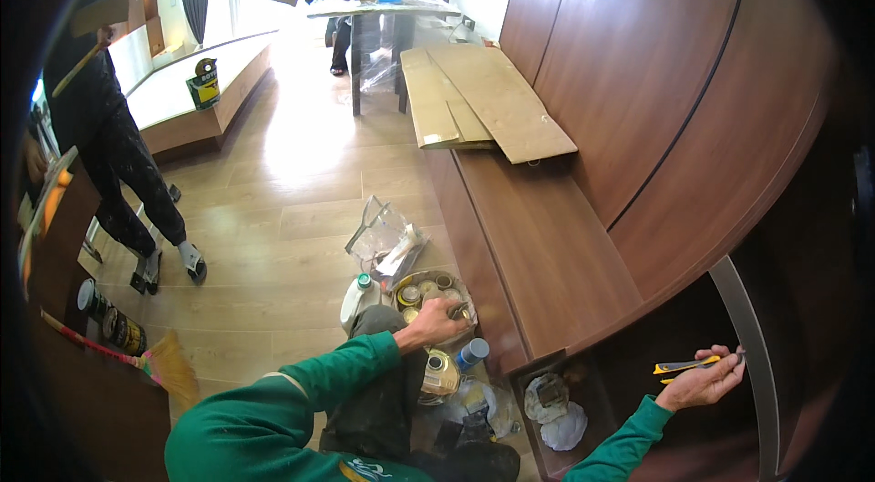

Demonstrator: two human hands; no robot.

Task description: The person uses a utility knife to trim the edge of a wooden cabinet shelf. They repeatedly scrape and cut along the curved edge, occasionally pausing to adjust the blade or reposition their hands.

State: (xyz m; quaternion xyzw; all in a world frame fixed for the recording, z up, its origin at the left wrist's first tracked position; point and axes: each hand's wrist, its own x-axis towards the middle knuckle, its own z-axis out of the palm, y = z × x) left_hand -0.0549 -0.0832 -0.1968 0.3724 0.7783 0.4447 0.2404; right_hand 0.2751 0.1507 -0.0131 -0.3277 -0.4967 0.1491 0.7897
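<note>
My left hand [432,324] reaches into a shallow tray [470,285] of small round tins on the floor. Its fingers are bent and closed at the tray's right side, around something small that I cannot make out. Out to the right, my right hand [707,385] holds a yellow-and-grey utility knife [685,365], pointing left. The fingertips of that hand are close to a silver metal strip [749,345] along the dark cabinet opening. Beside the tray are a white bottle with a green cap [359,298], a metal can [441,374] and a blue-capped can [472,353].
Two crumpled plastic bundles [556,413] lie by the cabinet. Flattened cardboard [497,104] rests on the brown bench [556,254]. A straw broom [169,369] lies at left near paint cans [122,329]. One person stands at far left; another sits behind the table [383,10].
</note>
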